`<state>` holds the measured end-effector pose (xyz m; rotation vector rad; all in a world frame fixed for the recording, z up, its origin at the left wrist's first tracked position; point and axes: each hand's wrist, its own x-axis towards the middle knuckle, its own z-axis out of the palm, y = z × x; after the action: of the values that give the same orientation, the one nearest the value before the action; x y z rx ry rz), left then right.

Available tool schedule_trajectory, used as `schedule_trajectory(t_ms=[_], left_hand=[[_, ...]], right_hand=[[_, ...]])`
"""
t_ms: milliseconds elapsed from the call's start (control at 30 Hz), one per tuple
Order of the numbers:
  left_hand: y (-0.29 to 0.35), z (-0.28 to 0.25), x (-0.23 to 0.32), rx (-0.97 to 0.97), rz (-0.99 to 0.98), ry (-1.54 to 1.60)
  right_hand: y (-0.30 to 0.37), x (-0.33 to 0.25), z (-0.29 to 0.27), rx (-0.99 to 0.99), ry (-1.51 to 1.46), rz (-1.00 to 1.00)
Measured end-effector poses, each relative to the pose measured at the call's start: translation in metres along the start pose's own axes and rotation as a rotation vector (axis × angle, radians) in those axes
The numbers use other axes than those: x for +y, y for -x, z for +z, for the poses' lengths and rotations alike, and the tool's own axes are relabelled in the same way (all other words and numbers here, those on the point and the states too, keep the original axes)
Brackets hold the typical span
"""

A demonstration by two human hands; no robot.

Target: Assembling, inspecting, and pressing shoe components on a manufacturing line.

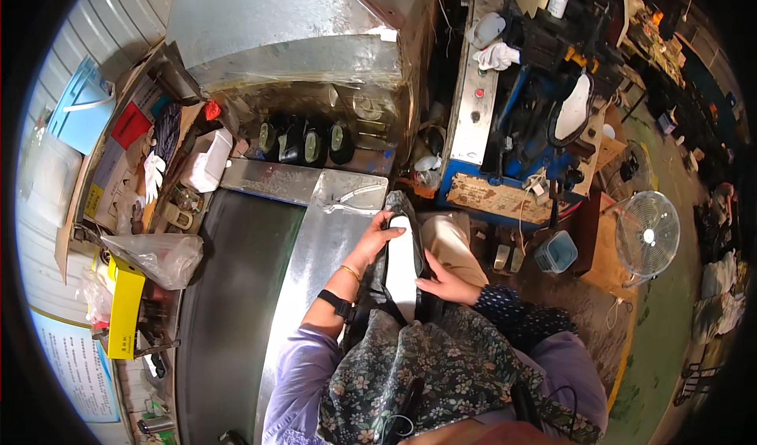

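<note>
A black shoe with a long white bottom face lies over my lap, bottom up, one end pointing away from me. My left hand grips its far left edge, the thumb resting on the white face. At the near right side, my right hand holds the edge, with its thumb low on the white face and fingers along the side. The underside of the shoe is hidden. Ahead on the left, several black shoes stand in a row at the opening of a metal machine.
A dark conveyor belt with a metal side plate runs along my left. A blue-framed machine stands ahead right. A wire-guarded fan and a blue bin are at the right. A cluttered shelf fills the far left.
</note>
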<state>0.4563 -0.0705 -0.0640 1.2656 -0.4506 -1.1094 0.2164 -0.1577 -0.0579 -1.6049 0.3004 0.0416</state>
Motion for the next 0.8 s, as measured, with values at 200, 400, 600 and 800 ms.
schedule_trajectory(t_ms=[200, 400, 600, 800], left_hand=[[0.024, -0.010, -0.011, 0.072, 0.151, -0.160], [0.038, -0.009, -0.001, 0.222, 0.180, -0.191], [0.014, -0.008, -0.005, 0.392, 0.172, -0.535], [0.029, -0.015, -0.014, 0.339, 0.158, -0.435]], right_hand=[[0.118, 0.005, -0.071, 0.069, -0.054, 0.394], [0.076, -0.017, -0.082, 0.172, 0.214, -0.002], [-0.057, -0.002, 0.006, 0.335, 0.471, -0.066], [-0.064, -0.022, -0.042, -0.064, 0.133, 0.001]])
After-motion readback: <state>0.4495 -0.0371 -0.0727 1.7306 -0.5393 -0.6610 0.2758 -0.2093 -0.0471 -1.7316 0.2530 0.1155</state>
